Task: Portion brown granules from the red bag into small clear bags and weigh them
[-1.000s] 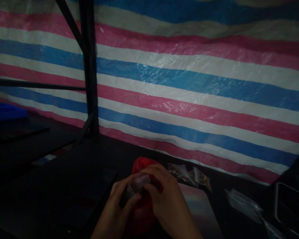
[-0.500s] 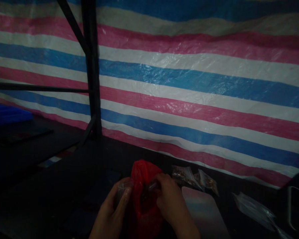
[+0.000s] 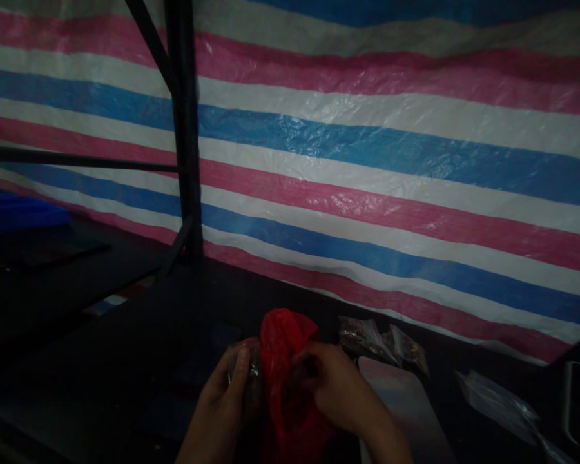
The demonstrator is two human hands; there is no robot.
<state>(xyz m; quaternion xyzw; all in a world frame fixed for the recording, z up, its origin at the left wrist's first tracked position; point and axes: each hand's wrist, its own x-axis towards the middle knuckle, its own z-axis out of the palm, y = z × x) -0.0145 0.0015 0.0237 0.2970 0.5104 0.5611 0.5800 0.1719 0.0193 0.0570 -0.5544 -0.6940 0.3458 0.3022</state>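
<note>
Between my wrists sits the red bag [image 3: 276,348], mouth open, probably for easy access; left hand [image 3: 217,403] grasps clear packet [image 3: 254,377] beside it, likely for short reach; right hand [image 3: 341,386] at opening, can't tell if gripping; filled pouches [image 3: 360,333] beyond.

Black tabletop [image 3: 232,290] with 2 small clear bags [image 3: 408,349] of brown bits, 1 pale panel [image 3: 402,403], and clear plastic [image 3: 497,403].

Left hand [image 3: 229,386] curls, thumb up; right hand [image 3: 326,380] bends inward
</note>
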